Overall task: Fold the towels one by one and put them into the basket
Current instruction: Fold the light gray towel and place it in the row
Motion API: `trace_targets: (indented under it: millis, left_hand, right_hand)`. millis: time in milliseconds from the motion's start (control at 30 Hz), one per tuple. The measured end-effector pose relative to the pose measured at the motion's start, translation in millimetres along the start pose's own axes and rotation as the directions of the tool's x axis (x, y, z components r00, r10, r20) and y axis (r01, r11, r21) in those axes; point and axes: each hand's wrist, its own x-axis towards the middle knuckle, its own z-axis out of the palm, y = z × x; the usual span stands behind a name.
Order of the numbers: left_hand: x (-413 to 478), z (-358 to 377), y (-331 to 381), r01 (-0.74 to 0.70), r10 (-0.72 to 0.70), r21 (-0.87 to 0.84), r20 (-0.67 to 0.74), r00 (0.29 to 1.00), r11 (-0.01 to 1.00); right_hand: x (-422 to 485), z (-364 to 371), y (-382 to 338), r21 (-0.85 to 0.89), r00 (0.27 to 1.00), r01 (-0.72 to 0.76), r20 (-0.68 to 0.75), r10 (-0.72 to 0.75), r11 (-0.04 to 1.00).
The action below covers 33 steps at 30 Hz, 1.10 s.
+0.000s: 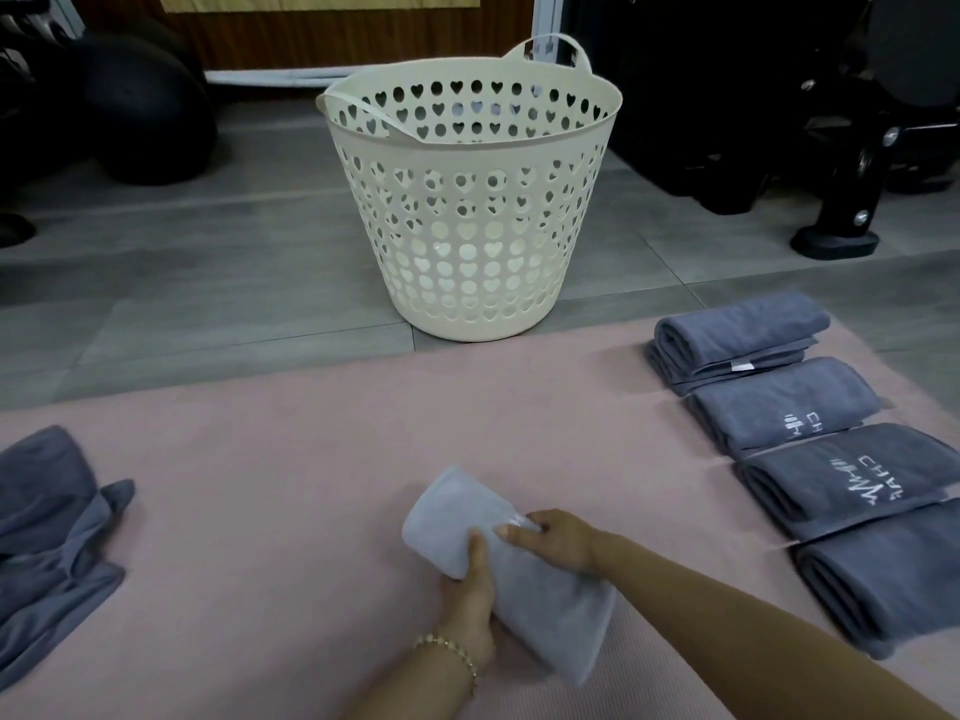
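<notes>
A folded light grey towel [545, 595] lies slanted on the pink mat [291, 459] at the bottom centre. My left hand [470, 600] grips its left edge, thumb on top. My right hand [556, 540] pinches the towel's upper right side. A cream basket [467, 210] with heart-shaped holes stands on the grey floor just beyond the mat; no towel shows inside it. Several folded dark grey towels [841, 475] lie in a row along the mat's right side. A loose pile of unfolded grey towels [47, 548] sits at the left edge.
Grey floor tiles [208, 262] stretch behind the mat. Black exercise balls [140, 111] rest at the back left. Dark gym equipment [831, 148] with a footed base stands at the back right, close to the basket.
</notes>
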Motion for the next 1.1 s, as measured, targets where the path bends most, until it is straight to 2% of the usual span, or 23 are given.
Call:
trace_targets:
  millis: [67, 133, 233, 300, 367, 467, 533, 600, 700, 767, 867, 933, 967, 1100]
  left_hand:
    - [-1.1, -1.2, 11.6, -0.085, 0.082, 0.037, 0.06, 0.995, 0.996]
    - [-4.7, 5.0, 31.7, -0.198, 0.182, 0.089, 0.159, 0.97, 0.976]
    - [-8.1, 28.1, 65.0, -0.302, 0.242, 0.189, 0.288, 0.927, 0.934]
    - [-0.4, 48.9, 80.9, -0.339, 0.246, 0.307, 0.302, 0.921, 0.889]
    - [-1.1, 74.7, 94.5, -0.41, 0.259, 0.409, 0.375, 0.89, 0.815]
    - [5.3, 112.1, 103.1, -0.477, 0.184, 0.522, 0.515, 0.837, 0.707]
    - [10.0, 139.8, 104.8, -0.522, 0.118, 0.594, 0.585, 0.803, 0.612]
    - [16.7, 167.8, 100.0, -0.589, 0.114, 0.632, 0.627, 0.771, 0.504]
    - [30.5, 200.4, 87.9, -0.672, 0.234, 0.662, 0.632, 0.739, 0.332]
    - [44.4, 212.7, 79.6, -0.699, 0.253, 0.702, 0.657, 0.71, 0.138]
    - [69.8, 229.3, 68.5, -0.676, 0.203, 0.703, 0.711, 0.673, -0.221]
    - [82.3, 239.0, 63.9, -0.594, 0.143, 0.696, 0.689, 0.71, -0.403]
    - [89.7, 242.3, 62.4, -0.556, 0.111, 0.696, 0.663, 0.74, -0.455]
    - [127.3, 242.2, 55.8, -0.481, 0.007, 0.714, 0.562, 0.827, -0.508]
  right_hand:
    - [-8.2, 9.7, 2.3, 0.254, 0.996, 0.065, -0.077, -0.047, 0.965]
    - [-13.6, 6.6, 1.0, 0.431, 0.983, 0.139, -0.17, -0.071, 0.891]
    - [-28.1, -21.0, -7.4, 0.658, 0.986, 0.165, -0.114, -0.119, 0.735]
    - [-40.7, -44.0, -11.1, 0.739, 0.986, 0.135, -0.033, -0.164, 0.66]
    - [-51.0, -64.4, -5.8, 0.786, 0.986, 0.101, 0.004, -0.168, 0.61]
    - [-58.8, -87.1, 12.4, 0.83, 0.992, 0.105, -0.048, -0.116, 0.548]
    - [-63.6, -100.7, 28.5, 0.854, 0.989, 0.146, -0.12, -0.083, 0.499]
    - [-68.5, -115.4, 46.8, 0.876, 0.972, 0.226, -0.233, -0.037, 0.426]
    - [-75.6, -140.9, 78.5, 0.876, 0.914, 0.327, -0.388, 0.114, 0.355]
    - [-79.9, -159.2, 100.6, 0.87, 0.868, 0.375, -0.451, 0.206, 0.321]
    - [-87.3, -191.7, 126.0, 0.865, 0.814, 0.444, -0.499, 0.297, 0.235]
    - [-87.8, -214.5, 140.2, 0.848, 0.779, 0.487, -0.531, 0.334, 0.212]
    - [-85.9, -225.1, 147.4, 0.839, 0.762, 0.504, -0.544, 0.35, 0.205]
    - [-67.3, -257.0, 171.4, 0.832, 0.734, 0.533, -0.545, 0.405, 0.154]
